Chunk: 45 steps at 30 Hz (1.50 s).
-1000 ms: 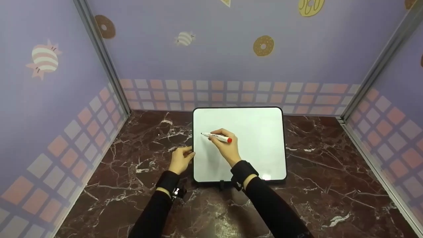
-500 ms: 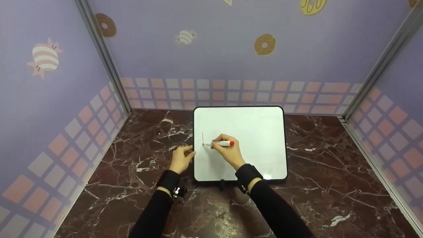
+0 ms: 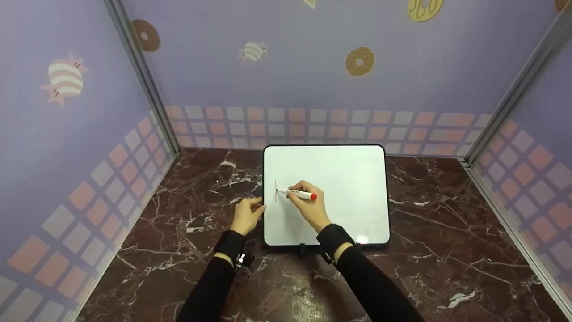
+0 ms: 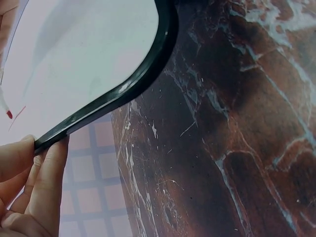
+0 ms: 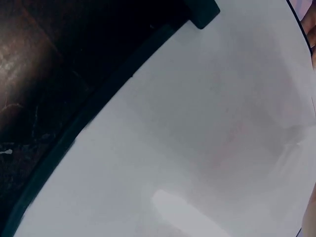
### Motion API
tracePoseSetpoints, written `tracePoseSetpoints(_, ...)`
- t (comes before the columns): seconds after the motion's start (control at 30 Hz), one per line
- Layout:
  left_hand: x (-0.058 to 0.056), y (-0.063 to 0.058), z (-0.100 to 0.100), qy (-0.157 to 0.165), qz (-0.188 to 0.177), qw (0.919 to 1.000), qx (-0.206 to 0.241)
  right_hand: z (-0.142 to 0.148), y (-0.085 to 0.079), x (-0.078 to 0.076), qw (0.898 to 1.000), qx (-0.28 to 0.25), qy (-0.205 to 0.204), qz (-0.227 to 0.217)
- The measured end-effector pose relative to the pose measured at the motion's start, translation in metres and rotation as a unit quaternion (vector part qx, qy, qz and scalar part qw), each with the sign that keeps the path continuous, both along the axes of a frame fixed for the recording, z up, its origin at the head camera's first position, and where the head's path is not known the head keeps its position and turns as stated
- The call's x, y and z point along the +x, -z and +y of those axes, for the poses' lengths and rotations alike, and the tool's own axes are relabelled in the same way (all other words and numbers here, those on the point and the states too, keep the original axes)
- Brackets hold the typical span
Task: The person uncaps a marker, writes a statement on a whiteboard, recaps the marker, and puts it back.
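Observation:
A whiteboard (image 3: pixel 348 192) with a black rim leans upright on the marbled table. My right hand (image 3: pixel 310 203) grips a white marker (image 3: pixel 300 194) with a red end, its tip at the board's left part. A thin red vertical line (image 3: pixel 275 197) shows there, and the tip meets it about midway. With thumb and fingers, my left hand (image 3: pixel 246 215) pinches the board's left edge; the left wrist view shows the thumb (image 4: pixel 17 155) in front and a finger behind the black frame (image 4: pixel 118 96). Only slivers of hands appear at the right wrist view's right edge.
Under the board's lower edge is a small black stand clip (image 3: pixel 302 248). The dark red marbled table (image 3: pixel 201 277) spreads around it. Purple walls (image 3: pixel 304 80) with printed sweets and tiles enclose the back and both sides.
My right hand has moved the marker down from the upper left, leaving a red vertical line, then slightly back up to its middle. My left hand keeps its pinch on the board's edge.

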<state>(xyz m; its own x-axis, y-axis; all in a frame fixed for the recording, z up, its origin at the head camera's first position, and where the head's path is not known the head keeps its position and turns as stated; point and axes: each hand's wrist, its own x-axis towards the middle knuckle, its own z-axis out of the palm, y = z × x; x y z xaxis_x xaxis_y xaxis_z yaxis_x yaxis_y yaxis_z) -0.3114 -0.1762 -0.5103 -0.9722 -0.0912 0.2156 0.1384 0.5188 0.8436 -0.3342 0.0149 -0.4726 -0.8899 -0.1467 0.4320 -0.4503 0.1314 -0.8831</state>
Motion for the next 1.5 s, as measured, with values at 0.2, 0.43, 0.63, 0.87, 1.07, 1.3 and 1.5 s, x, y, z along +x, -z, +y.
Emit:
tracePoseSetpoints(0.2, -0.001, -0.001, 0.002, 0.000, 0.004, 1.0000, -0.002, 0.005, 0.012, -0.010, 0.999, -0.005, 0.037, 0.009)
tracePoseSetpoints(0.43, 0.000, 0.000, 0.001, -0.001, -0.001, 1.0000, -0.004, 0.010, 0.012, -0.012, 0.999, -0.003, 0.043, 0.031)
tracePoseSetpoints(0.63, 0.001, 0.002, 0.001, -0.001, 0.002, 1.0000, -0.006, 0.010, 0.009, -0.017, 0.997, -0.007, 0.059, 0.039)
tracePoseSetpoints(0.87, 0.002, 0.001, 0.003, -0.001, 0.004, 0.9999, -0.016, 0.013, 0.008, -0.020, 0.998, 0.009, 0.060, 0.023)
tracePoseSetpoints(1.07, 0.001, 0.000, 0.002, -0.004, 0.001, 0.9997, -0.023, 0.016, 0.012, -0.014, 0.999, 0.008, 0.019, 0.030)
tracePoseSetpoints(1.3, 0.000, -0.001, 0.001, -0.003, 0.009, 0.9999, -0.010, 0.015, 0.013, -0.006, 0.999, 0.030, -0.013, 0.024)
tracePoseSetpoints(1.5, -0.001, 0.000, 0.001, -0.003, 0.010, 0.9999, -0.009, 0.016, 0.012, -0.004, 1.000, 0.009, 0.013, 0.020)
